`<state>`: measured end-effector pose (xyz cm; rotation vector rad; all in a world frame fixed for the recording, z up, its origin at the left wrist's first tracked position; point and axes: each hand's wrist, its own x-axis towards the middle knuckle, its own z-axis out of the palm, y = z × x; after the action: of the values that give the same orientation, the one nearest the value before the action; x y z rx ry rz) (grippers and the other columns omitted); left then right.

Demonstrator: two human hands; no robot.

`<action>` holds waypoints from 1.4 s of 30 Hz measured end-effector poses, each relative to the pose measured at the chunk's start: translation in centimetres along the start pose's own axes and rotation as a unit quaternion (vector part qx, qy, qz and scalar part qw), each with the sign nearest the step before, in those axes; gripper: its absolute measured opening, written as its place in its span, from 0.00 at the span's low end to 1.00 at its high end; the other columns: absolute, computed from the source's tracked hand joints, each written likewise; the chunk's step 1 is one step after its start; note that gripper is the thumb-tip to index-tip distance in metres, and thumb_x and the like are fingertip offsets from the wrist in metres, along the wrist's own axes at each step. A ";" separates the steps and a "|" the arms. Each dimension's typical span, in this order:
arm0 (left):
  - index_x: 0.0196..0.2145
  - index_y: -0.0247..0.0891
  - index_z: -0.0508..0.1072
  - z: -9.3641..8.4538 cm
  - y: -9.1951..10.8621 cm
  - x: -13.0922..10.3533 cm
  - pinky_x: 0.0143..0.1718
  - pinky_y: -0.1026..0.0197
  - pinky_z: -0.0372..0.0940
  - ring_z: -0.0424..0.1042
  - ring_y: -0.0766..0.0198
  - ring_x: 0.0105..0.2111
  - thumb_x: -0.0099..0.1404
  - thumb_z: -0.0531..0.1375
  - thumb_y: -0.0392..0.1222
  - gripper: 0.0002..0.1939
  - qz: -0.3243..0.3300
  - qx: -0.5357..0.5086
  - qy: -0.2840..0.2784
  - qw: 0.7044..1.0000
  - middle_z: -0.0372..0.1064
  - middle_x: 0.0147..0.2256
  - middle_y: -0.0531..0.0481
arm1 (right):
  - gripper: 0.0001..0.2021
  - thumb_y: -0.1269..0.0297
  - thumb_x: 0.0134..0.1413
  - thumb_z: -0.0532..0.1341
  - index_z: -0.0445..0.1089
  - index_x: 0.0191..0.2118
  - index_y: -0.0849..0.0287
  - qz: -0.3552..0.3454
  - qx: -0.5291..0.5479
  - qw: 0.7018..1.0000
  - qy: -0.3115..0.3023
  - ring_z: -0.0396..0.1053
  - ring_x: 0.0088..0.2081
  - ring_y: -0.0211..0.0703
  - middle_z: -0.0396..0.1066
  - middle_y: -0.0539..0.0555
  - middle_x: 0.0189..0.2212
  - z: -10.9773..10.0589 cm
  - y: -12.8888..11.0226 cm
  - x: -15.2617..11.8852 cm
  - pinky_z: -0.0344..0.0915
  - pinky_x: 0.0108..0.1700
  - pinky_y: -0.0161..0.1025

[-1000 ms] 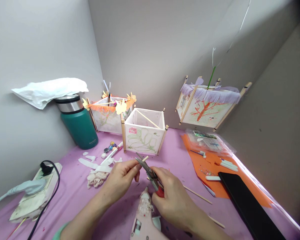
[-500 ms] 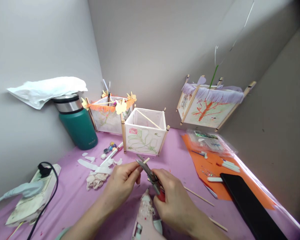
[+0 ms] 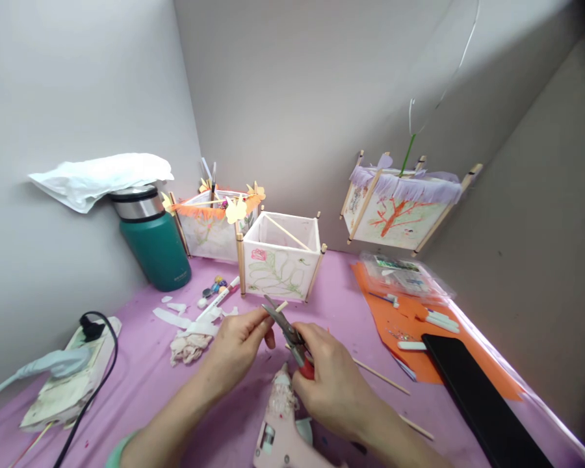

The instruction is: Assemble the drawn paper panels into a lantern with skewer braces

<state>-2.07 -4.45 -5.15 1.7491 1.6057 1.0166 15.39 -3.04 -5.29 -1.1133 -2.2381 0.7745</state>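
My left hand [image 3: 238, 344] pinches a thin wooden stick [image 3: 283, 305], whose pale end shows just beyond the scissors. My right hand [image 3: 331, 367] is closed round the red handles of a pair of scissors [image 3: 279, 320]. Their metal blades lie across the stick, slightly apart, close to my left fingertips. Much of the stick is hidden by my fingers. Below the hands rests a pink hot glue gun [image 3: 286, 429], its nozzle pointing away from me. Just past the blades stands a white box-shaped lantern [image 3: 277, 273] with a drawn rose and a stick laid across its top.
An orange-fringed lantern [image 3: 207, 237] and a green bottle [image 3: 156, 253] stand behind on the left. A purple-trimmed lantern [image 3: 400, 211] hangs at right. Orange sheets [image 3: 385, 312] and a black phone-like slab [image 3: 482, 403] lie right, a power strip [image 3: 61, 383] left.
The view has shifted slightly. Both hands keep their hold on the stick and scissors, and the blades remain at the stick's end with little visible movement.
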 end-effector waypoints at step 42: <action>0.27 0.35 0.68 -0.4 -1.2 0.5 0.19 0.68 0.43 0.48 0.74 0.17 0.64 0.52 0.54 0.20 -0.072 -0.203 -0.134 0.967 0.62 0.18 0.56 | 0.14 0.78 0.37 0.52 0.60 0.34 0.57 0.006 0.007 1.000 -0.020 0.60 0.36 0.41 0.64 0.51 0.34 -0.3 -0.2 -0.6 0.55 0.38 0.37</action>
<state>-3.07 -3.84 -5.87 1.4022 1.2327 0.9157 15.78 -3.51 -5.03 -1.1145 -2.2582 0.8217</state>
